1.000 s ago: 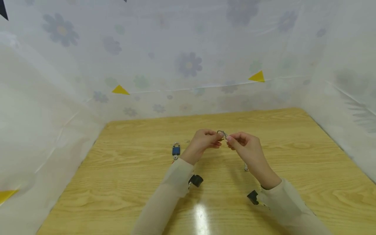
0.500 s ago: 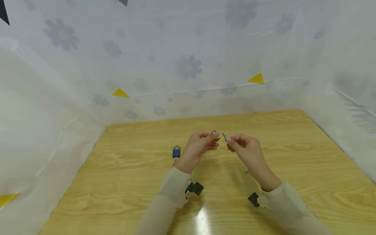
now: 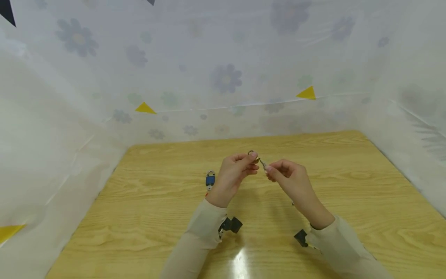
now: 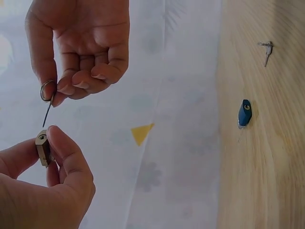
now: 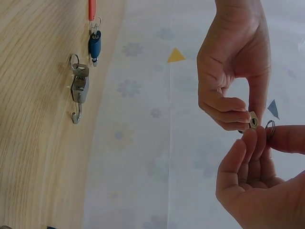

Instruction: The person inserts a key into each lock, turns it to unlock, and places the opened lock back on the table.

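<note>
Left wrist view shows it best: the small brass padlock (image 4: 42, 147) is pinched between thumb and forefinger of the left hand (image 4: 40, 186), its keyhole face turned toward the right hand (image 4: 81, 43). That hand pinches a key (image 4: 47, 112) by its ring, and the thin blade runs in a line from the ring toward the keyhole, its tip just short of the lock or barely touching it; I cannot tell which. The key's long axis lies roughly along the line between the two hands, so the gap to close is along the blade itself. In the head view both hands are raised above the worktop (image 3: 348, 186), over its middle, fingers curled round what they hold. A blue padlock (image 3: 210, 180) lies on the worktop just beside the left wrist, and another padlock with keys (image 5: 78, 88) lies near it.
</note>
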